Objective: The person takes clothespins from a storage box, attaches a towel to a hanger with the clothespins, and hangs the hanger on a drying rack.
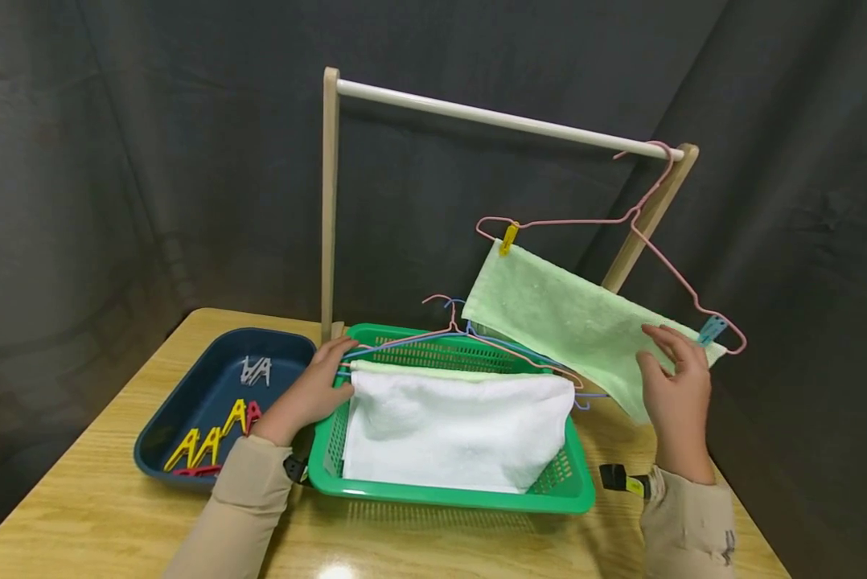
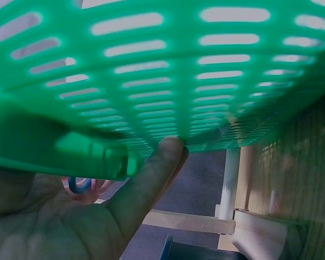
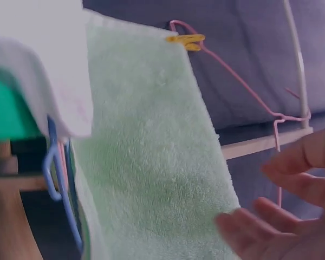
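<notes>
My left hand [image 1: 318, 382] is at the left rim of a green plastic basket [image 1: 448, 503]. In the left wrist view, one finger [image 2: 151, 173] lies against the basket's slotted outer wall. A white towel [image 1: 462, 430] hangs over a pale green one inside the basket, with pink and blue hangers above them. My right hand [image 1: 675, 394] is beside the right end of a light green towel [image 1: 556, 310], with thumb and fingers apart and nothing pinched. That towel hangs from a pink hanger [image 1: 578, 221] by a yellow clothespin [image 1: 508, 240] and a blue clothespin [image 1: 712, 330].
The pink hanger hooks over the right end of a rack's white bar [image 1: 491, 117]. A dark blue tub [image 1: 187, 378] on the left holds grey, yellow and red clothespins. Everything stands on a wooden table [image 1: 93, 482] before a dark curtain [image 1: 187, 161].
</notes>
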Tool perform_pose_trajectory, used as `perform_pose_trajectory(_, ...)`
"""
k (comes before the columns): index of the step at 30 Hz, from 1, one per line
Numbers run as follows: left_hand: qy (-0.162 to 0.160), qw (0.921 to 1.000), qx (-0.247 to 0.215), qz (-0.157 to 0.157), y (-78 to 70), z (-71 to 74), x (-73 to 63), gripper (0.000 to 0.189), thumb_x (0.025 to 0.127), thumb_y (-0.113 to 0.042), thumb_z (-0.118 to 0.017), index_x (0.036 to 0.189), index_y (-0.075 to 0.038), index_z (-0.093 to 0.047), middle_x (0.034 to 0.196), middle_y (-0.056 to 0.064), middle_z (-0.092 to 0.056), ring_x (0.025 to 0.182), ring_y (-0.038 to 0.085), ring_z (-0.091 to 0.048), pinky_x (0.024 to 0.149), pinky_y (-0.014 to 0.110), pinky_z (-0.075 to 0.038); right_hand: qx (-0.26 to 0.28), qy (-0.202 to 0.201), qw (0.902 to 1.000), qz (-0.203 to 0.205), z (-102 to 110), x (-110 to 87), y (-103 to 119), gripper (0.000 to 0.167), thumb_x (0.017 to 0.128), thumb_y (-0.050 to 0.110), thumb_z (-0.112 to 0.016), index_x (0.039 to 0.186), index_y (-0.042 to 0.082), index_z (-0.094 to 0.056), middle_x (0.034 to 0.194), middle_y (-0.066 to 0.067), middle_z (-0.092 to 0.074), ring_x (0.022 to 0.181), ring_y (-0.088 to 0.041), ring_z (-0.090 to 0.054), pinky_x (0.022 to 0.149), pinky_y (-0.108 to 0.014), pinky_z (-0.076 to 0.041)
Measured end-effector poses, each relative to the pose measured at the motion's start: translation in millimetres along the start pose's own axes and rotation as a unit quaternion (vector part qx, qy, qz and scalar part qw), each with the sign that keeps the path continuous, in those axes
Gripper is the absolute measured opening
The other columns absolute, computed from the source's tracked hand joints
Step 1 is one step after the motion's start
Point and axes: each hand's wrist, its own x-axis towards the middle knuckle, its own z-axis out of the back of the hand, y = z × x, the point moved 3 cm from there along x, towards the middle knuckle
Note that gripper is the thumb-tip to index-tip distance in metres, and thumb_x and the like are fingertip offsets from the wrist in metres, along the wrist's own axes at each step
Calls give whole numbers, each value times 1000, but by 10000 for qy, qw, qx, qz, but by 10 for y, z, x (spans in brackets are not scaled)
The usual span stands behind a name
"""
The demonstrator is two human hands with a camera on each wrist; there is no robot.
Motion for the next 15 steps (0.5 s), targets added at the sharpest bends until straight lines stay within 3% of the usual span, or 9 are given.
perform_pose_trajectory(3,-32,10000,-13,-3,7,4,5,68,96,-3,-55,157,1,-25,163,25,-10,145,53,-24,112,67,-29,22,510,9978,-425,-29,-80,-53,40,104,18,-52,142,9,-58,149,-8,-42,129,-21,-54,98,-34,-46)
perform_pose_trajectory(6,-48,10000,-34,-57,15,-1,12,68,95,-2,-55,157,2,-25,163,25,-11,144,53,-25,111,67,-29,183,1044,9925,-602,-65,-169,-91,42,106,21,-50,146,6,-53,152,-11,-39,113,-5,-57,89,-19,-49)
perform_pose_trajectory(9,-64,9999,-34,-133,29,-7,20,67,95,-2,-55,156,2,-26,162,25,-12,143,53,-28,111,67,-30,399,1580,9858,-410,-116,-253,-118,44,107,19,-48,147,0,-47,151,-14,-39,102,8,-51,83,-12,-51)
perform_pose_trajectory(15,-96,9999,-40,-134,32,-1,17,67,94,-2,-56,155,2,-28,162,25,-13,142,53,-29,110,68,-31,591,2429,9679,245,-197,-392,-168,46,108,16,-48,146,-9,-40,142,-24,-41,102,10,-51,82,-14,-52)
